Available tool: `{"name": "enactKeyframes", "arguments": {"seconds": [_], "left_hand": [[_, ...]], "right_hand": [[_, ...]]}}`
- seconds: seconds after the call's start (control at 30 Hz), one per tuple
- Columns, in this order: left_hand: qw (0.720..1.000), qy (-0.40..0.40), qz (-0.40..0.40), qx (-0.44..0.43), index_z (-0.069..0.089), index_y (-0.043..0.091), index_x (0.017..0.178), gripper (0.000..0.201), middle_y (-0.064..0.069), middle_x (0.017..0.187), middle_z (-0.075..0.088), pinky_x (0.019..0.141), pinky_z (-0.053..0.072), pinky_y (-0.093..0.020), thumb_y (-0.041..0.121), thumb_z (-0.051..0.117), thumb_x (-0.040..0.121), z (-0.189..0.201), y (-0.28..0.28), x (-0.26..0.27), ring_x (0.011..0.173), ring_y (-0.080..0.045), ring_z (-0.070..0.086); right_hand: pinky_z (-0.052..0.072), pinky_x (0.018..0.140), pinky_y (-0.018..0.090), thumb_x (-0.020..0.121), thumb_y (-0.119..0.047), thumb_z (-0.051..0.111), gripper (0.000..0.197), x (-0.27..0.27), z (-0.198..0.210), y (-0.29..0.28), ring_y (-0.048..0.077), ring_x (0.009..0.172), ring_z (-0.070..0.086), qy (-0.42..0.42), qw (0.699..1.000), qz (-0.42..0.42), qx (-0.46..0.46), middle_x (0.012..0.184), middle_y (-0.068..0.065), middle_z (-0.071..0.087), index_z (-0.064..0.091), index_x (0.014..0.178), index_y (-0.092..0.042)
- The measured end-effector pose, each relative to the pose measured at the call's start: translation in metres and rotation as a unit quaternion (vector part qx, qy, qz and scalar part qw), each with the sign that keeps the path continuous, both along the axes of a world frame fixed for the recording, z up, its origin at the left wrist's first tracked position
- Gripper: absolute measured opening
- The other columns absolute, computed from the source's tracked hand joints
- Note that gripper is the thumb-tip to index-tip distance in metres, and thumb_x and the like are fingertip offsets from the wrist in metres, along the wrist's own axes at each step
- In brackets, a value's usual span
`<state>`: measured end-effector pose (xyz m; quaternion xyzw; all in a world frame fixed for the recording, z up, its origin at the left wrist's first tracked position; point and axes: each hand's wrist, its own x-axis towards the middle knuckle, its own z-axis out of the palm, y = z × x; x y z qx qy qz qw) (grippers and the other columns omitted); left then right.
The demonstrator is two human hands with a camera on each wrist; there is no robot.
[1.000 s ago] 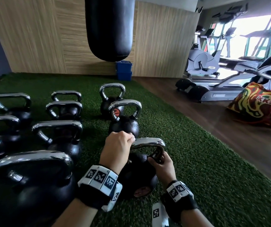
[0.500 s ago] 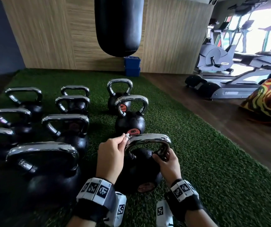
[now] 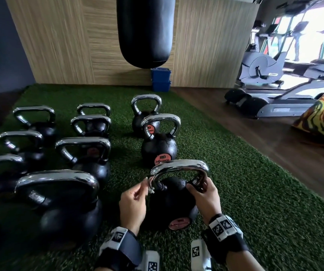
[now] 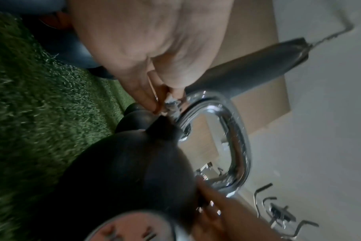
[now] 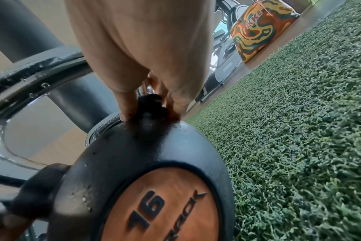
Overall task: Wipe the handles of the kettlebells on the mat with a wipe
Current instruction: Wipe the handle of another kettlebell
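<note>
Left hand (image 3: pixel 132 206) fingers pinching wipe (image 3: pixel 149 185) against kettlebell (image 3: pixel 172 202) handle (image 3: pixel 179 167); right hand (image 3: pixel 206 196) fingers curled around handle base.

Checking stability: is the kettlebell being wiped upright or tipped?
Upright: the kettlebell stands on the mat, handle up, right hand steadying it.

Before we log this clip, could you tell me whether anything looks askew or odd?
Only the nearest black kettlebell with its chrome handle: it looks tipped toward the camera, orange "16" disc facing up, unlike its neighbours.
</note>
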<state>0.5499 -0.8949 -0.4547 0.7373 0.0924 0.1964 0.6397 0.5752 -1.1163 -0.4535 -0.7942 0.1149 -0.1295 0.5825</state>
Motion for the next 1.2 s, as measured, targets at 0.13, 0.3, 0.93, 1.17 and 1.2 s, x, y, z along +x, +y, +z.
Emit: {"name": "enactKeyframes", "arguments": {"seconds": [0.13,0.3,0.93,1.17,1.2], "left_hand": [[0.999,-0.041,0.006,0.027,0.079,0.017,0.112,0.026,0.029,0.079,0.073,0.068,0.053,-0.008,0.033,0.065,0.096,-0.012,-0.006,-0.006,0.073,0.016,0.066],[0.995,-0.051,-0.02,0.087,0.081,0.042,0.083,0.027,0.018,0.069,0.075,0.058,0.046,-0.006,0.065,0.066,0.082,-0.007,-0.005,-0.011,0.064,0.007,0.069],[0.927,0.06,-0.196,0.315,0.05,0.005,0.05,0.05,-0.009,0.051,0.057,0.055,0.029,-0.028,0.017,0.059,0.097,0.068,-0.044,0.091,0.058,-0.03,0.057],[0.926,0.056,-0.193,0.319,0.058,0.008,0.057,0.04,-0.014,0.066,0.065,0.056,0.03,-0.021,0.02,0.069,0.093,0.061,-0.039,0.083,0.067,-0.027,0.063],[0.928,0.058,-0.183,0.319,0.061,0.006,0.059,0.037,-0.015,0.068,0.068,0.056,0.031,-0.02,0.019,0.069,0.092,0.061,-0.042,0.085,0.072,-0.029,0.066]], "right_hand": [[0.058,0.091,0.05,0.064,-0.034,0.088,0.041,0.002,0.007,-0.006,0.017,0.093,0.074,0.026,0.999,0.028,0.01,0.095,-0.003,0.078,0.069,0.099,-0.025],[0.058,0.09,0.05,0.043,-0.051,0.084,0.055,0.006,0.018,-0.013,0.016,0.09,0.075,0.047,0.997,0.052,-0.011,0.089,-0.005,0.079,0.072,0.091,-0.027],[0.047,0.062,0.006,0.073,-0.011,0.074,0.038,-0.049,0.033,0.002,-0.008,0.07,0.068,0.0,0.971,0.127,-0.202,0.073,-0.025,0.074,0.076,0.073,-0.048],[0.028,0.12,0.034,0.099,-0.027,0.061,0.061,0.002,0.028,0.022,0.021,0.144,0.037,0.098,0.968,0.161,-0.167,0.155,0.009,0.041,0.037,0.154,-0.015],[0.026,0.121,0.034,0.101,-0.027,0.058,0.061,0.002,0.024,0.025,0.022,0.146,0.034,0.102,0.969,0.165,-0.155,0.157,0.011,0.037,0.033,0.155,-0.015]]}}
